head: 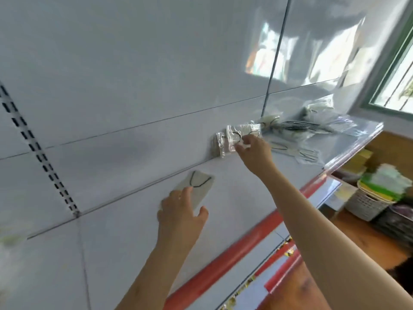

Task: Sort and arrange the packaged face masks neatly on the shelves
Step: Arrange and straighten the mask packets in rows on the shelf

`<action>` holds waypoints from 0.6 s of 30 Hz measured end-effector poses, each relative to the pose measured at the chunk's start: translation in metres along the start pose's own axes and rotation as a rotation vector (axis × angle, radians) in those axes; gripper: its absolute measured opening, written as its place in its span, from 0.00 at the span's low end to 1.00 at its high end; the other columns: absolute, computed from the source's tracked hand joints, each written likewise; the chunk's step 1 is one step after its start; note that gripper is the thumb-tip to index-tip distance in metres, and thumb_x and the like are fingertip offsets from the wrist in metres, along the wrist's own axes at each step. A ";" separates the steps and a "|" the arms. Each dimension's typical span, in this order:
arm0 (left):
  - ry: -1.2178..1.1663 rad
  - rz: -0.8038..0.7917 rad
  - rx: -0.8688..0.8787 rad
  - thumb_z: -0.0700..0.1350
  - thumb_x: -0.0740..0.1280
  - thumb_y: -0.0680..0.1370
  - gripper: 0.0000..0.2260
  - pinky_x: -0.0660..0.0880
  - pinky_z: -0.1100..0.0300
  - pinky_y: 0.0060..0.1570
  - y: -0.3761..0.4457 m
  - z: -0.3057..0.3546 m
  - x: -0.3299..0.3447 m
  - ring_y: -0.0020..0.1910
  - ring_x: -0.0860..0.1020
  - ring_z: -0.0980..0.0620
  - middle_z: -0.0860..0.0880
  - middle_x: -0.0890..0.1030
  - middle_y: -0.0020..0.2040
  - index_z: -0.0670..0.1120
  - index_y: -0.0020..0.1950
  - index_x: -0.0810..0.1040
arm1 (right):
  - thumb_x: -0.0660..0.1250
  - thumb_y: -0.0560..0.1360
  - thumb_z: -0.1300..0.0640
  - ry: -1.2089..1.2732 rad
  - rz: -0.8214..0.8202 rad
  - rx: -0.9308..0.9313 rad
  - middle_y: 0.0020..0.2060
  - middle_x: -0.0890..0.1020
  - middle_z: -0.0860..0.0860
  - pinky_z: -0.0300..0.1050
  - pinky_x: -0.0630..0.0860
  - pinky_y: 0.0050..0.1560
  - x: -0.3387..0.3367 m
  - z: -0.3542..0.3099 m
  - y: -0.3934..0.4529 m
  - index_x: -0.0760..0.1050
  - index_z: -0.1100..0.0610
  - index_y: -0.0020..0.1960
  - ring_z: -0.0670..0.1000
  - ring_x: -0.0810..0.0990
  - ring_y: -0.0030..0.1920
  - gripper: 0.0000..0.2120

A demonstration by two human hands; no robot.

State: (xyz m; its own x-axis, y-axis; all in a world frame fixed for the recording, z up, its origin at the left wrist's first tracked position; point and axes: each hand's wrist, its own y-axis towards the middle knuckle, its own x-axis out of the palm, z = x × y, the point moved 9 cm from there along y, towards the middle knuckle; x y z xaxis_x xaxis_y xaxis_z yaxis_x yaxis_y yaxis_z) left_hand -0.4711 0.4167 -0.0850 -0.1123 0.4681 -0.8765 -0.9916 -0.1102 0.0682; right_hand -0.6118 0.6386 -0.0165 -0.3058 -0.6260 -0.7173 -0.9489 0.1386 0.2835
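On the white shelf, both hands are at work among packaged masks. Left hand: fingers spread and fairly straight, pressing flat on one mask packet lying alone on the shelf surface near the back panel. No pinch visible; the grip here reads as an open palm-down hold, probably to keep the slippery wrapper from sliding.

Right hand: reaches further along, fingertips pinching the near edge of a small upright stack of packets leaning against the back panel. Grip is narrow, thumb and fingers closed on the wrapper edge; motion blur hides exactly how many packets it has hold of. Standing them on edge against the wall looks like the chosen neat arrangement, so the stack serves as the sorted row.

Beyond it, a loose heap of masks sprawls unsorted toward the shelf's far end, with a few flat packets just beside the right wrist. Judgement: early to middle of the job; most stock is not yet squared up. Lone packet under the left hand likely joins the stack next. Risk: glossy wrappers slip, and the leaning stack could topple.

Red shelf edge strip runs along the front. White basket sits below at right.
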 end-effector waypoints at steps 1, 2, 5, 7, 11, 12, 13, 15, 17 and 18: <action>0.069 -0.002 -0.081 0.60 0.63 0.79 0.28 0.71 0.49 0.64 0.015 -0.001 0.007 0.68 0.70 0.42 0.46 0.71 0.69 0.50 0.76 0.64 | 0.67 0.78 0.53 0.012 -0.005 0.005 0.59 0.81 0.58 0.46 0.71 0.57 0.003 0.020 0.016 0.76 0.61 0.64 0.60 0.79 0.58 0.18; 0.131 -0.024 -0.158 0.62 0.63 0.79 0.30 0.70 0.48 0.64 0.030 -0.001 0.015 0.68 0.70 0.41 0.44 0.71 0.69 0.49 0.76 0.63 | 0.68 0.77 0.55 0.022 -0.002 0.008 0.58 0.81 0.58 0.47 0.72 0.57 0.005 0.037 0.033 0.76 0.61 0.63 0.60 0.80 0.57 0.17; 0.269 -0.098 -0.323 0.66 0.65 0.75 0.35 0.69 0.47 0.64 0.063 -0.009 0.031 0.67 0.69 0.39 0.41 0.70 0.67 0.46 0.74 0.63 | 0.69 0.75 0.58 -0.010 -0.029 0.022 0.62 0.77 0.59 0.48 0.72 0.58 0.007 0.073 0.082 0.73 0.61 0.66 0.61 0.77 0.60 0.20; 0.291 -0.155 -0.386 0.68 0.69 0.72 0.36 0.69 0.48 0.63 0.081 -0.012 0.033 0.66 0.71 0.39 0.41 0.71 0.66 0.46 0.71 0.66 | 0.73 0.73 0.55 -0.111 -0.087 -0.046 0.68 0.71 0.57 0.50 0.71 0.63 0.013 0.082 0.111 0.67 0.58 0.72 0.60 0.73 0.64 0.30; 0.269 -0.314 -0.447 0.66 0.75 0.68 0.31 0.67 0.52 0.59 0.098 -0.007 0.033 0.66 0.71 0.45 0.49 0.75 0.64 0.54 0.64 0.71 | 0.78 0.68 0.48 -0.395 -0.130 -0.396 0.68 0.68 0.53 0.54 0.65 0.68 0.041 0.067 0.143 0.63 0.54 0.73 0.58 0.69 0.67 0.39; 0.273 -0.333 -0.434 0.64 0.75 0.68 0.28 0.67 0.53 0.60 0.099 -0.003 0.033 0.66 0.70 0.46 0.50 0.73 0.63 0.55 0.62 0.71 | 0.78 0.68 0.48 -0.437 -0.125 -0.456 0.65 0.70 0.53 0.53 0.66 0.67 0.047 0.064 0.146 0.65 0.53 0.71 0.58 0.70 0.65 0.37; 0.262 -0.347 -0.420 0.61 0.76 0.69 0.25 0.68 0.55 0.59 0.099 0.000 0.035 0.64 0.70 0.47 0.50 0.72 0.62 0.55 0.60 0.70 | 0.78 0.68 0.48 -0.471 -0.110 -0.501 0.61 0.72 0.53 0.53 0.66 0.65 0.050 0.065 0.149 0.68 0.53 0.68 0.58 0.72 0.61 0.32; 0.153 -0.337 -0.398 0.55 0.76 0.69 0.23 0.70 0.62 0.48 0.098 0.001 0.040 0.56 0.72 0.52 0.51 0.71 0.58 0.53 0.56 0.68 | 0.78 0.68 0.49 -0.485 -0.042 -0.569 0.53 0.76 0.52 0.52 0.67 0.61 0.048 0.065 0.155 0.76 0.53 0.59 0.58 0.74 0.55 0.22; 0.013 -0.286 -0.386 0.53 0.77 0.70 0.25 0.70 0.63 0.41 0.094 0.002 0.039 0.50 0.76 0.54 0.53 0.74 0.55 0.52 0.58 0.65 | 0.80 0.66 0.50 -0.388 0.024 -0.629 0.47 0.79 0.51 0.52 0.69 0.56 0.036 0.064 0.157 0.81 0.54 0.48 0.59 0.76 0.51 0.15; -0.066 -0.248 -0.381 0.54 0.77 0.69 0.26 0.72 0.62 0.42 0.093 0.003 0.037 0.50 0.79 0.55 0.55 0.76 0.55 0.53 0.60 0.67 | 0.80 0.66 0.51 -0.324 0.036 -0.654 0.45 0.80 0.50 0.51 0.70 0.54 0.029 0.062 0.155 0.82 0.54 0.45 0.59 0.77 0.50 0.12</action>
State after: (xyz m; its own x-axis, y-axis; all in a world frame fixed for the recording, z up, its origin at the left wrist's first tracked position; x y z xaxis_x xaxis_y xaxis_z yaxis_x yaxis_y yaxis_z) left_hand -0.5680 0.4262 -0.1094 0.1088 0.5747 -0.8111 -0.8959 -0.2968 -0.3304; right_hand -0.7729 0.6898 -0.0323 -0.4401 -0.3573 -0.8238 -0.7279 -0.3952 0.5603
